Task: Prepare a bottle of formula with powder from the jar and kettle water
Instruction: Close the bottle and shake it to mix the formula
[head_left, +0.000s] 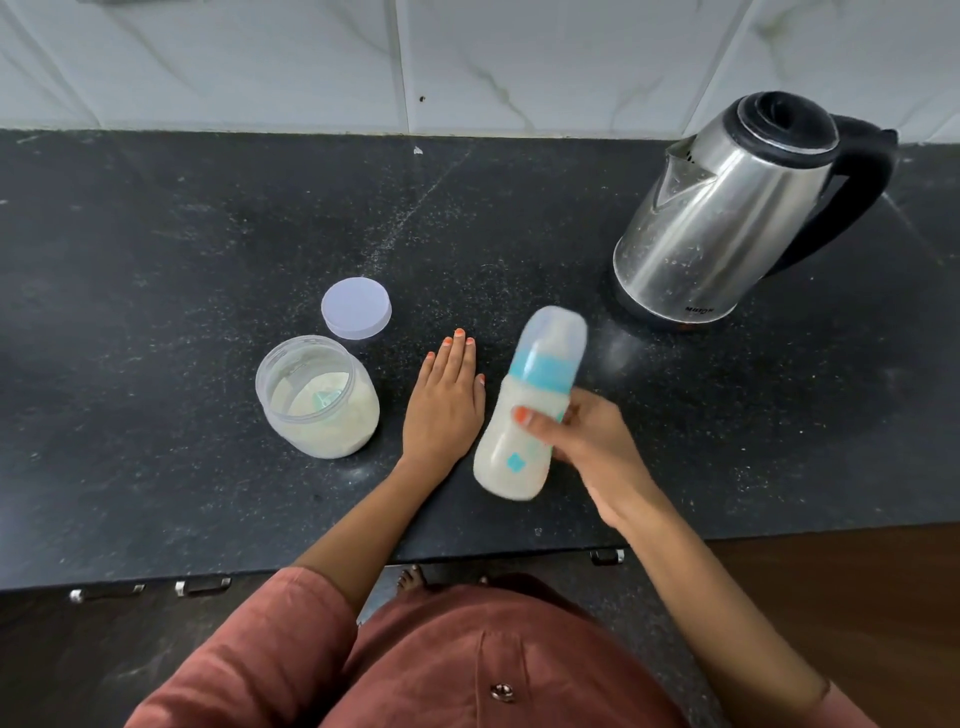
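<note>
Gripping one baby bottle (524, 415), the right hand (582, 441) wraps its grip around the lower body, just right of the frame's centre. The bottle is tilted, blurred, capped, with a teal collar and milky liquid inside. The left hand (447, 405) lies flat and open on the dark worktop (156, 249), holding nothing, between the bottle and one open jar (317, 397) of pale powder with something teal lying in it. One round lid (356, 307) lies flat just above the jar. One steel kettle (737, 208) with a black handle stands at the upper right, well apart from the hands. Two hands, one of everything else.
</note>
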